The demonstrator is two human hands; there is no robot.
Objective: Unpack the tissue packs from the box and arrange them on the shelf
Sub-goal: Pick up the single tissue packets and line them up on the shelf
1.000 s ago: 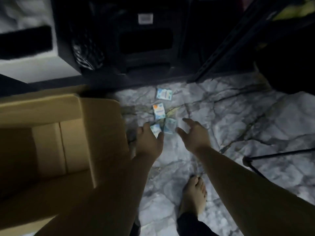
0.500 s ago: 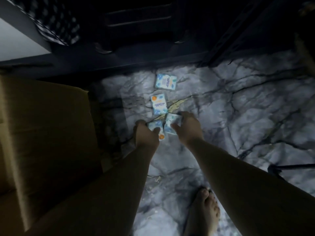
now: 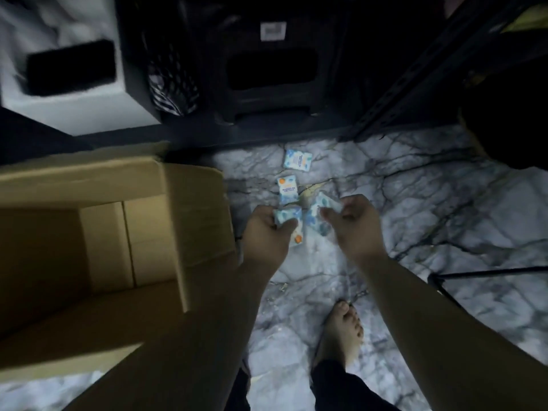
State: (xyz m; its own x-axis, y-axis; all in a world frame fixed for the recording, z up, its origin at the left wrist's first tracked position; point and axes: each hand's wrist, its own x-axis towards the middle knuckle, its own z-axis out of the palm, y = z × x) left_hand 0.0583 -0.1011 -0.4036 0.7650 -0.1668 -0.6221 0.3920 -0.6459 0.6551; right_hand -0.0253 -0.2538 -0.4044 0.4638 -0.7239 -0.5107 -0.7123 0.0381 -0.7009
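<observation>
My left hand (image 3: 265,237) is closed around a small blue-and-white tissue pack (image 3: 292,225), held just above the marble floor. My right hand (image 3: 351,225) grips a second tissue pack (image 3: 315,215), tilted, close beside the first. Two more tissue packs lie flat on the floor beyond my hands: one (image 3: 287,188) just ahead, another (image 3: 298,160) farther, near the dark shelf base (image 3: 267,134). The open cardboard box (image 3: 195,215) stands at the left, its inside bare where visible.
A dark stool (image 3: 271,75) and a patterned bag (image 3: 172,87) sit under the dark shelf. A white block (image 3: 74,105) is at the upper left. My bare foot (image 3: 344,333) stands on the marble floor. A thin black stand leg (image 3: 486,272) crosses at the right.
Both hands reached down to the floor, each closed on a tissue pack, and have lifted them slightly. The view has tilted back up, showing the box interior again.
</observation>
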